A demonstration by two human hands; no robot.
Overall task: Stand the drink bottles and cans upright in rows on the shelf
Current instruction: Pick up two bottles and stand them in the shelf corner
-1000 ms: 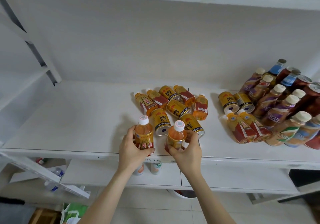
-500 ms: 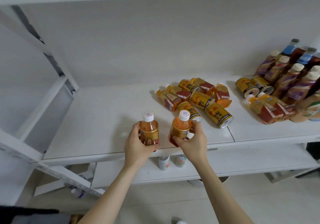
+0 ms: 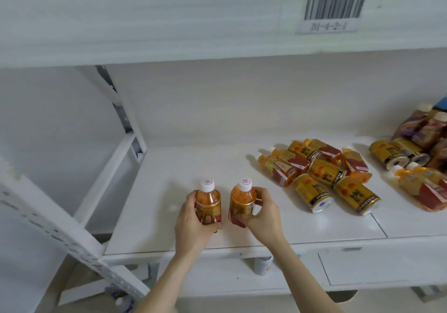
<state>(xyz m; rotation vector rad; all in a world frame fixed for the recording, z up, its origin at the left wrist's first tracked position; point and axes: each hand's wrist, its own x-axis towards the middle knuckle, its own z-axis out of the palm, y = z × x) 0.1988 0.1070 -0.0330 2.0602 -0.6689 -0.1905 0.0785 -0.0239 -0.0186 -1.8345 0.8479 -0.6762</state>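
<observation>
Now left hand [image 3: 193, 225] grips left bottle [image 3: 208, 201], right hand [image 3: 263, 216] grips right bottle [image 3: 242, 199]; both upright, caps up, seemingly on shelf [image 3: 169, 179].

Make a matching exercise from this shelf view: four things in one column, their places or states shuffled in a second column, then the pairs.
Column one:
1. left hand
2. right hand
3. gold cans
4. barcode label

Column two:
A. lying on their sides on the lower shelf
B. stuck to the upper shelf edge
C. grips the right bottle, which is upright
D. grips the left bottle, which is upright

Pairs: 1-D, 2-C, 3-A, 4-B.
</observation>
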